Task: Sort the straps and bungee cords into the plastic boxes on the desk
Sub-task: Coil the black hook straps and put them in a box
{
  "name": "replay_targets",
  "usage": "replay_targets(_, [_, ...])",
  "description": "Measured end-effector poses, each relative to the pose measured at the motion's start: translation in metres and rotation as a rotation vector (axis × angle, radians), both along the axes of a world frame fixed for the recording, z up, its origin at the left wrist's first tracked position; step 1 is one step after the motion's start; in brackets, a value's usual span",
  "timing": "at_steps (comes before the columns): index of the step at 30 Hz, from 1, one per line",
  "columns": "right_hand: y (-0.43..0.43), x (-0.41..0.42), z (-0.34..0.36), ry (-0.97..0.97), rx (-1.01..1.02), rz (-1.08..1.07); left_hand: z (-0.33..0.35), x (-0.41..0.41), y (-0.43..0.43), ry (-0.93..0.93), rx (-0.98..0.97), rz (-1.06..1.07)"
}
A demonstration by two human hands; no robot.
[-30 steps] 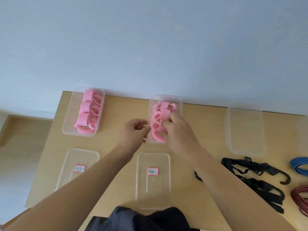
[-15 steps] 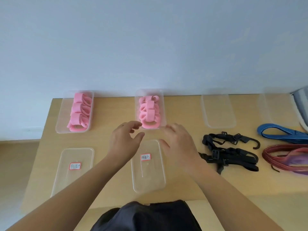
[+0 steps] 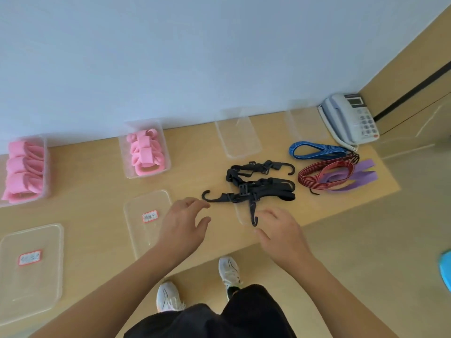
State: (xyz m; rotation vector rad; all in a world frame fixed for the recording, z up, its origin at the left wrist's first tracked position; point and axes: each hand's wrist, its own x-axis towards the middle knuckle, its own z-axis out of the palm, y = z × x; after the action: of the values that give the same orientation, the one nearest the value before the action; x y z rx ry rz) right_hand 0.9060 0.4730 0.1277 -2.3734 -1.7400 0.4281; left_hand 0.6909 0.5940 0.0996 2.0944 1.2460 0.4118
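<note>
Hands off the far box [image 3: 146, 175] of pink straps [image 3: 144, 152], moved right: left hand [image 3: 183, 222] & right hand [image 3: 280, 231] hover empty, fingers loosely spread, by black hooked straps [image 3: 258, 187], prob. next lot.

we see everything through a single view, a wide-angle camera worn on the person's head, looking forward and steeply down over the desk [image 3: 92, 181] toward the pale wall [image 3: 170, 57] behind it. it sits close, so that the left hand [image 3: 183, 223] and right hand [image 3: 280, 230] reach in from the lower edge to near the middle, and we can see the wearer's white shoes [image 3: 229, 270] on the floor [image 3: 366, 240] below. the desk runs tilted across the frame, rising to the right, where the telephone [image 3: 349, 118] marks its far end.
</note>
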Motion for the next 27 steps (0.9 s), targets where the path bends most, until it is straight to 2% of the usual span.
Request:
replay_targets(7, [0.012, 0.084, -0.017, -0.071, 0.027, 0.040, -0.015, 0.062, -0.010, 0.094, 0.053, 0.050])
replay_targets(11, [0.040, 0.113, -0.028, -0.152, 0.052, 0.158, -0.029, 0.088, -0.011, 0.268, 0.112, 0.055])
replay_targets(15, [0.052, 0.123, -0.043, -0.137, 0.036, 0.251, -0.036, 0.099, -0.018, 0.368, 0.184, 0.107])
replay_targets(21, [0.051, 0.134, -0.049, -0.010, 0.175, 0.244, -0.037, 0.105, -0.024, 0.379, 0.219, 0.219])
replay_targets(27, [0.049, 0.133, -0.028, 0.169, 0.288, 0.277, -0.004, 0.097, -0.044, 0.243, 0.284, 0.321])
